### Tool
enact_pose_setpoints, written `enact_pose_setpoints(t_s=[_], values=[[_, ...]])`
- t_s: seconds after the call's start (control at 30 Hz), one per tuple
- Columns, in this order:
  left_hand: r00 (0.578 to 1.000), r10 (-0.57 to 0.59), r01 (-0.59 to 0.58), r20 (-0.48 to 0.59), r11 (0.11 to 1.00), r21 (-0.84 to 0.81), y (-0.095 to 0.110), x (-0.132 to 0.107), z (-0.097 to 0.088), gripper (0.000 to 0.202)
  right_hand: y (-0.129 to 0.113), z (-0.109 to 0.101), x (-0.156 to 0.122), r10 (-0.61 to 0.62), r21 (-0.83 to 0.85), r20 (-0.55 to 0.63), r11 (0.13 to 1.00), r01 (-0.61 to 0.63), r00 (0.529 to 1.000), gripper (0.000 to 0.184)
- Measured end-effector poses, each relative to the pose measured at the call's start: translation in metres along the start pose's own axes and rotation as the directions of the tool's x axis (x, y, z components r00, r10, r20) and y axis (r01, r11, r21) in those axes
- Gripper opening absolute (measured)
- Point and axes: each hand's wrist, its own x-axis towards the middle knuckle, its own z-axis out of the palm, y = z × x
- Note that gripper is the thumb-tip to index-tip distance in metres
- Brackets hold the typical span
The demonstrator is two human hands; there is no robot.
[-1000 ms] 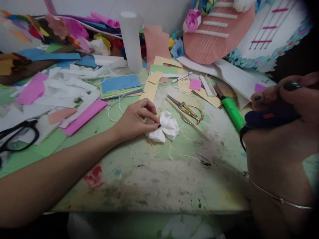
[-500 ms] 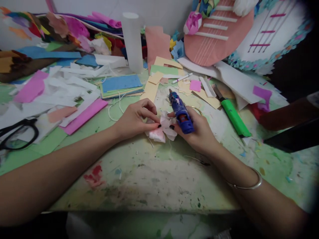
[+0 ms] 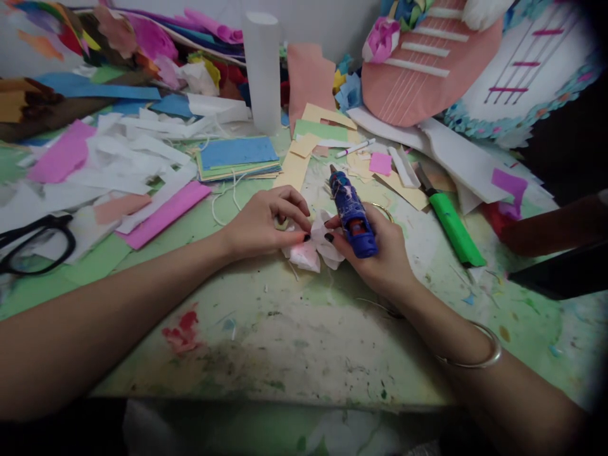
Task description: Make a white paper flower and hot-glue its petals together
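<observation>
A small white crumpled tissue-paper flower (image 3: 317, 248) lies on the paint-stained green table (image 3: 304, 342). My left hand (image 3: 266, 221) pinches its left side with curled fingers. My right hand (image 3: 380, 253) is wrapped round a blue glue gun (image 3: 351, 212), whose nozzle points away from me, and its fingertips touch the flower's right side. A thin bangle (image 3: 475, 354) sits on my right wrist.
Gold scissors (image 3: 380, 209) are mostly hidden behind my right hand. A green utility knife (image 3: 453, 227) lies to the right, black scissors (image 3: 38, 244) at far left. Stacked coloured paper (image 3: 237, 155), scraps, a white cylinder (image 3: 263, 73) and a pink paper guitar (image 3: 422, 69) crowd the back.
My right hand came down from close to the camera with the glue gun and now rests beside the flower. The view shifted slightly. My left hand kept its pinch.
</observation>
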Motion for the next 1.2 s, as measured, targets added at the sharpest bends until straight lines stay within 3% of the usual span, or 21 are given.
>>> enact_pose_setpoints(t_s=[0.13, 0.43, 0.83, 1.2], values=[[0.999, -0.032, 0.031, -0.012, 0.996, -0.079, -0.001, 0.002, -0.001, 0.008, -0.001, 0.002, 0.001, -0.005, -0.004, -0.02, 1.0, 0.005, 1.0, 0.016], [0.995, -0.098, 0.096, -0.022, 0.992, -0.078, -0.001, 0.004, 0.005, 0.005, -0.002, 0.002, 0.002, -0.019, 0.0, -0.01, 1.0, 0.019, 1.0, 0.02], [0.995, -0.077, 0.07, -0.069, 0.993, -0.092, 0.001, 0.004, 0.01, 0.009, 0.001, 0.002, 0.003, -0.006, 0.008, -0.011, 1.0, 0.006, 1.0, 0.019], [0.999, -0.029, 0.026, -0.031, 0.997, -0.072, -0.002, 0.003, 0.005, 0.008, 0.005, 0.001, 0.001, -0.037, 0.066, 0.012, 0.997, 0.037, 0.999, 0.019]])
